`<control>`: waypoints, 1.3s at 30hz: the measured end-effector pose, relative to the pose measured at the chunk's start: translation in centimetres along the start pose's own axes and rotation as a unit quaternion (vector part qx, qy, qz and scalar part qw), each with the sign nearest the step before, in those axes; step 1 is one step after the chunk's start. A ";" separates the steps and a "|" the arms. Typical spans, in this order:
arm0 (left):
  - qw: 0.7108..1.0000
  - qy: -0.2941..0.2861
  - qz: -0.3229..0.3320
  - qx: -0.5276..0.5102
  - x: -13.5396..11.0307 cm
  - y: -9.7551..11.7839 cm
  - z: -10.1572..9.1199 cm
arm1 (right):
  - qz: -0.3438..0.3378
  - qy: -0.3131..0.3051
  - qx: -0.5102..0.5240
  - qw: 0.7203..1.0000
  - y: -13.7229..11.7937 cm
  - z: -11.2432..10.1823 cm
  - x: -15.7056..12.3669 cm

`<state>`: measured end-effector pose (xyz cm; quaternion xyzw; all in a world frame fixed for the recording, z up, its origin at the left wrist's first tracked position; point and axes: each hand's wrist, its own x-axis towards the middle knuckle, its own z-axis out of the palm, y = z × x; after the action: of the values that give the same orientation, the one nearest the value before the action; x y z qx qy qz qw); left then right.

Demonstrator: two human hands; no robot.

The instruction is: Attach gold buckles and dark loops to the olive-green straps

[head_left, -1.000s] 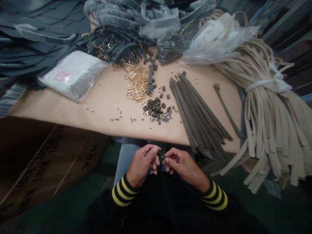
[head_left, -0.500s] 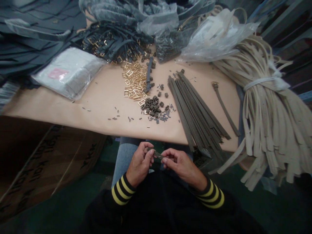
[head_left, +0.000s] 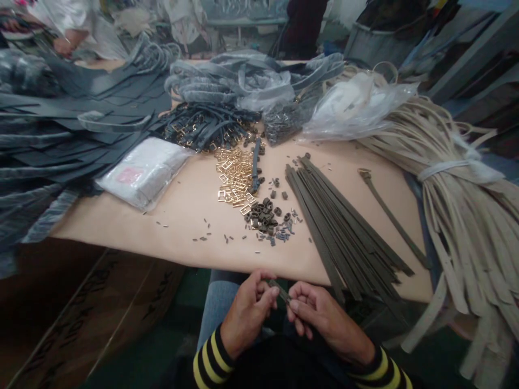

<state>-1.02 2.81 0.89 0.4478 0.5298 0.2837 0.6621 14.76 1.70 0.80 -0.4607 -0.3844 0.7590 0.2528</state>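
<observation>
At six o'clock, left hand [head_left: 248, 310] and right hand [head_left: 330, 319] both pinch a slim, olive-brown, leather-like strip [head_left: 279, 290], apparently adjusting it; the next move calls for steady grip.

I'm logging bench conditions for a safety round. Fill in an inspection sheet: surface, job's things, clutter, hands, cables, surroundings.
Surface: tan tabletop, pins scattered near the front.
Job's things: olive strip, held between the hands.
Clutter: buckles heaped beside brown loops; olive straps overhang the front edge; beige straps overhang at right; packet at left.
Hands: left hand and right hand each pinch the strip.
Cables: nothing seen.
Surroundings: carton below left; people beyond, blurred.
</observation>
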 end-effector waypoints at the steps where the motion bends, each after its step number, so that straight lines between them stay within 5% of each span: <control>1: 0.994 0.050 0.053 0.086 0.5 0.8 -0.6 | -0.001 0.013 -0.009 1.000 -0.1 0.0 0.2; 4: 0.920 0.169 0.206 0.287 2.7 3.2 -2.6 | 0.003 0.020 -0.036 0.999 -0.7 0.1 0.6; 7: 0.854 0.187 0.275 0.399 5.6 4.7 -4.3 | 0.001 0.023 -0.044 0.999 -1.0 0.0 1.0; 11: 0.797 0.129 0.260 0.530 8.3 5.4 -4.7 | -0.009 0.028 -0.036 0.999 -0.9 -0.3 1.3; 17: 0.740 0.090 0.247 0.619 8.3 5.5 -4.4 | -0.013 0.019 -0.027 0.999 -0.6 -0.6 1.4; 27: 0.787 0.067 0.261 0.556 8.8 6.6 -5.2 | -0.035 0.038 -0.036 0.998 -1.1 -0.3 0.8; 31: 0.834 0.046 0.305 0.458 6.2 6.7 -4.8 | -0.059 0.069 -0.054 0.994 -2.7 0.0 -0.5; 35: 0.907 -0.054 0.244 0.340 2.8 5.4 -3.5 | -0.078 0.096 -0.084 0.989 -3.6 0.3 -1.5; 39: 0.919 -0.048 0.221 0.322 1.0 3.4 -2.5 | -0.063 0.098 -0.121 0.986 -3.2 0.4 -1.7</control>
<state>-2.83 5.92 3.36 0.7555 0.4476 0.2149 0.4273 15.26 2.14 4.42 -0.5349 -0.4748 0.6409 0.2789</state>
